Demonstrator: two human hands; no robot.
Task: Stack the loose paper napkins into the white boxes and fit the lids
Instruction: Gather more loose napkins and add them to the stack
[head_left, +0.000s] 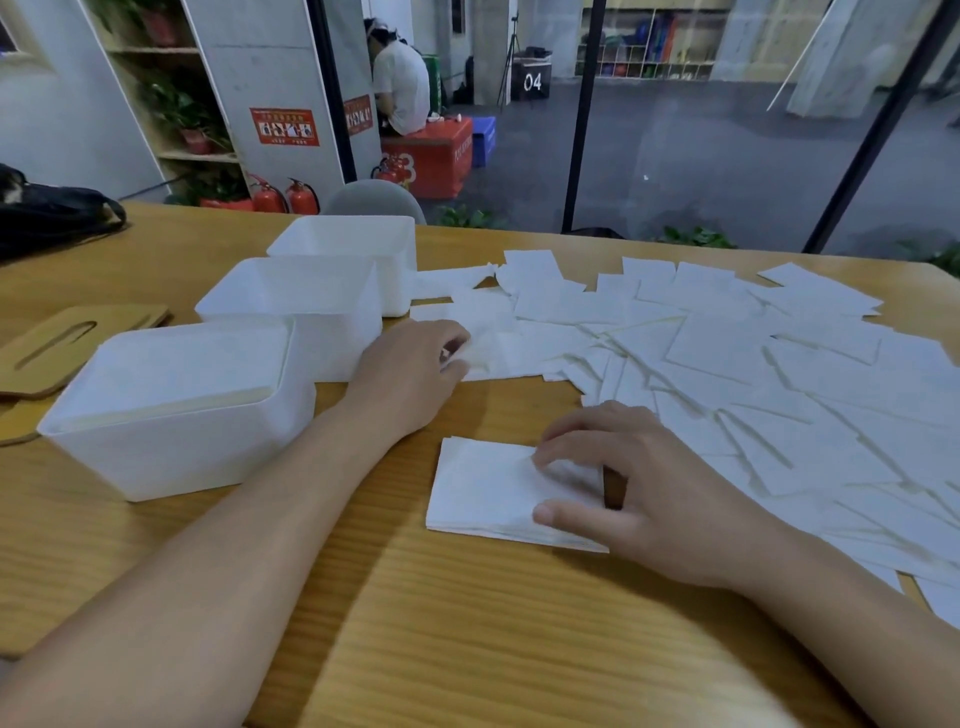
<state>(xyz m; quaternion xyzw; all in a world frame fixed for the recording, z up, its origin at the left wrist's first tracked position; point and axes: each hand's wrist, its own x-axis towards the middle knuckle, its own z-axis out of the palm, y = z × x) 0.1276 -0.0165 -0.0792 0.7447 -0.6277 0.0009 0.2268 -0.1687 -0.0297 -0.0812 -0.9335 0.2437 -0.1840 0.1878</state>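
Head view | wooden table (467, 623) | left hand (415, 374) pinches loose napkin (483, 353) | right hand (649, 493) flat on stack (483, 493)

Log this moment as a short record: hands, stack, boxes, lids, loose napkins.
left hand: pinches a loose napkin at the near edge of the spread
right hand: rests on the stack, fingers and thumb on top
stack: flat on the table, outside any box
boxes: three in a row; near box holds napkins, middle box and far box contents not visible
lids: wooden, off, left of the boxes
loose napkins: scattered across the table's right side
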